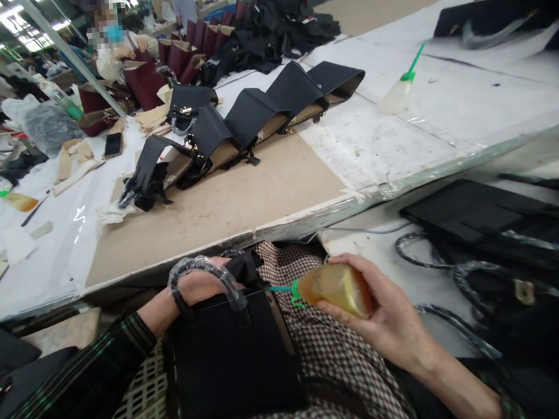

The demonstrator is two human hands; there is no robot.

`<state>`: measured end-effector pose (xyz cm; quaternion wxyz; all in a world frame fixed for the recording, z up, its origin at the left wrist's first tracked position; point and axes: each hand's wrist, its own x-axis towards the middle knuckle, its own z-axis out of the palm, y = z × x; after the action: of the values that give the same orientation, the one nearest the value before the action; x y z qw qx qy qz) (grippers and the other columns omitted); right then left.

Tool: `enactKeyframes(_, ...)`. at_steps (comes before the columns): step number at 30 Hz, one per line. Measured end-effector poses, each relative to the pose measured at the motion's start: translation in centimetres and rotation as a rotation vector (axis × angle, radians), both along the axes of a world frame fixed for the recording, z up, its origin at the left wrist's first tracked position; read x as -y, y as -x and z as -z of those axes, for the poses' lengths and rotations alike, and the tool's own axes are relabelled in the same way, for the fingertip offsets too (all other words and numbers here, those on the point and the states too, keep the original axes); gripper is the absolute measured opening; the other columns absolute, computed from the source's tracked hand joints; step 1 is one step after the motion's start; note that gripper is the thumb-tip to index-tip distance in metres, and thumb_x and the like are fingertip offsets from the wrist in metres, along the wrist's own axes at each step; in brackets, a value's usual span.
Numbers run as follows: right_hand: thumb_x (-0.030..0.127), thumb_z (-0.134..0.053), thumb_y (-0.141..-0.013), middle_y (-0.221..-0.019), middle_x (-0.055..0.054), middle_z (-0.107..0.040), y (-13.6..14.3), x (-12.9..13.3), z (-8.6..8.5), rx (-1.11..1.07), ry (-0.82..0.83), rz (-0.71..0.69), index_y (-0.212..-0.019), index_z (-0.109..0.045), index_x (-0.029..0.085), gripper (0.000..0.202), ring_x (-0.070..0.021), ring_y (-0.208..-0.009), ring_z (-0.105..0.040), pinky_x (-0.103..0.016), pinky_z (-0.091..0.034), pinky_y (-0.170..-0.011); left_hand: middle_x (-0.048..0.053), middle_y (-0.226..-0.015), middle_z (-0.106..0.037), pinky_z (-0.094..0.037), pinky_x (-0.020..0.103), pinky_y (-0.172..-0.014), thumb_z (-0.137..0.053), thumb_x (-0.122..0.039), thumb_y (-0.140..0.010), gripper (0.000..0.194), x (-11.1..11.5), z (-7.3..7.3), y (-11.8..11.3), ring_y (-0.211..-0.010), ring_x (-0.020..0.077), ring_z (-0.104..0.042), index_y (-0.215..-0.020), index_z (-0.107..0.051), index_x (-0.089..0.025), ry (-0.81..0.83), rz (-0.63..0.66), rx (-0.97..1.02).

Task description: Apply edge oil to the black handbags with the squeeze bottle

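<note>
Left hand (200, 285) atop black bag (231, 360); right hand (381, 311) grips glue bottle (333, 289) beside.

Black handbag (234, 357): upright on the person's lap, below the tabletop edge, front panel facing the camera, matte and plain. Its handle is wrapped in clear plastic film and gripped from above. Glue bottle (338, 289): soft, translucent, filled with amber liquid, lying near horizontal, its green nozzle pointing left at the bag's upper right edge.
</note>
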<state>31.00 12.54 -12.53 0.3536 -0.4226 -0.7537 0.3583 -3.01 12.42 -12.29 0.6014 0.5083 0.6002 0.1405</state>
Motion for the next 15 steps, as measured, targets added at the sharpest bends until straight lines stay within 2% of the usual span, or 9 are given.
enactKeyframes(3, 0.047, -0.075, -0.091, -0.124, -0.008, -0.066, -0.2, 0.1, -0.4, 0.032, 0.026, -0.019, -0.134, -0.051, 0.030, 0.052, -0.0287, -0.112, -0.067, -0.042, -0.056, -0.098, 0.008, -0.096, -0.080, -0.056, 0.039, -0.087, -0.082, -0.033, -0.072, 0.033, -0.1, -0.4, -0.3, -0.089, 0.0265, -0.071, -0.095, -0.077, -0.011, 0.004, 0.004, 0.022)
enactKeyframes(7, 0.046, -0.076, -0.091, -0.122, -0.008, -0.068, -0.6, 0.4, -0.6, 0.059, 0.040, -0.042, -0.132, -0.051, 0.030, 0.050, -0.0285, -0.108, -0.068, -0.040, -0.058, -0.092, 0.007, -0.099, -0.080, -0.055, 0.037, -0.088, -0.084, -0.029, -0.069, 0.030, -0.2, -0.2, 0.0, -0.091, 0.0264, -0.070, -0.094, -0.078, -0.012, -0.021, 0.019, 0.010)
enactKeyframes(15, 0.044, -0.076, -0.091, -0.122, -0.007, -0.070, -1.6, 1.4, -0.2, 0.111, 0.061, -0.104, -0.133, -0.050, 0.030, 0.052, -0.0278, -0.106, -0.070, -0.040, -0.059, -0.093, 0.004, -0.097, -0.080, -0.056, 0.035, -0.086, -0.082, -0.030, -0.074, 0.025, 0.0, 0.1, -0.1, -0.090, 0.0241, -0.069, -0.094, -0.078, -0.015, -0.023, 0.003, 0.022)
